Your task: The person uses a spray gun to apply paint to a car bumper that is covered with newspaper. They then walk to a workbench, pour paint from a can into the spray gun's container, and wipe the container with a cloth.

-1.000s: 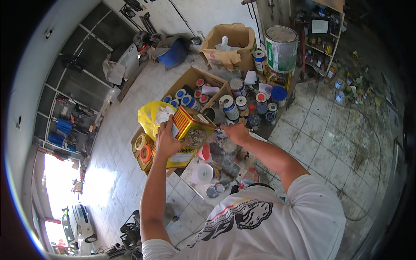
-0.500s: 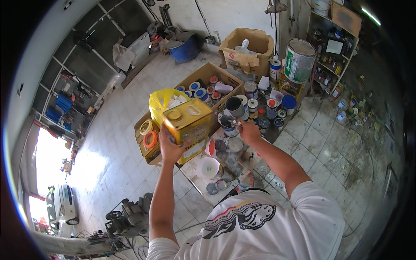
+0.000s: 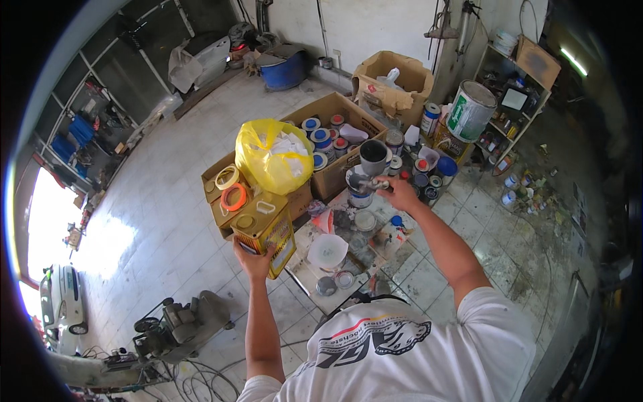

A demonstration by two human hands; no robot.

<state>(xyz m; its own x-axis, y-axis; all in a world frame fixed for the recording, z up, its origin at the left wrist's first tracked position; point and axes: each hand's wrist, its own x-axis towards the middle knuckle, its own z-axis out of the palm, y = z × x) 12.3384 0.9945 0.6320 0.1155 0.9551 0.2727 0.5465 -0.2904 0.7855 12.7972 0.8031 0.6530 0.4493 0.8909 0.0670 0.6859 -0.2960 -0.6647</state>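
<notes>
My left hand (image 3: 253,260) grips a rectangular yellow metal thinner can (image 3: 273,234) at its near lower end, at the left edge of the worktable. Beside the can are a cream tape roll (image 3: 227,177) and an orange tape roll (image 3: 234,197). The fingers of my right hand (image 3: 402,194) close round the metal handle of what looks like a spray gun (image 3: 380,184). A dark grey cup (image 3: 374,158) stands upright above the gun. Just behind and under it is an open paint tin (image 3: 360,198); whether they touch I cannot tell.
A yellow plastic bag (image 3: 268,161) with white paper sits beside a cardboard box (image 3: 341,171) of several paint tins. On the near tabletop (image 3: 305,275) are a white bowl (image 3: 327,250) and lids. A compressor (image 3: 177,325) stands on the floor at left. Several tins crowd the right side.
My left hand has brought the thinner can down and toward me, beside the tape rolls, uncovering the yellow bag. My right hand still holds the gun; the view has shifted slightly.
</notes>
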